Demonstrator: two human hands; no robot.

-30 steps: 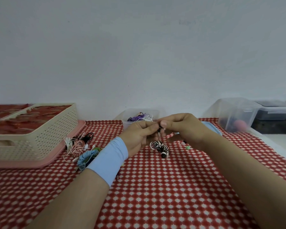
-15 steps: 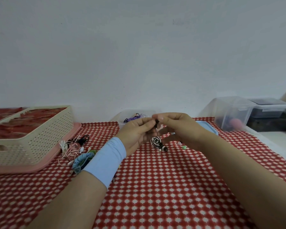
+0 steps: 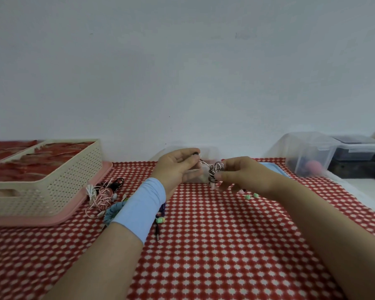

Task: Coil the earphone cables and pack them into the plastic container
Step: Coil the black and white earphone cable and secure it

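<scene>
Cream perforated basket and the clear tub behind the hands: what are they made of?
The cream perforated basket looks like matte moulded plastic: even rows of holes and a moulded handle slot. The clear open tub seems thin translucent plastic, slightly frosted; its walls look hazy and see-through.

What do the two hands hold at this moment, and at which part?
The right hand pinches the striped earphone coil at its side; the left hand pinches its loose end.

Ahead of you: plain pale grey wall, light soft and even across it. Below it, your table under a red cloth with white star-like dots, running to the wall. At your right the cloth ends beside a white surface.
</scene>
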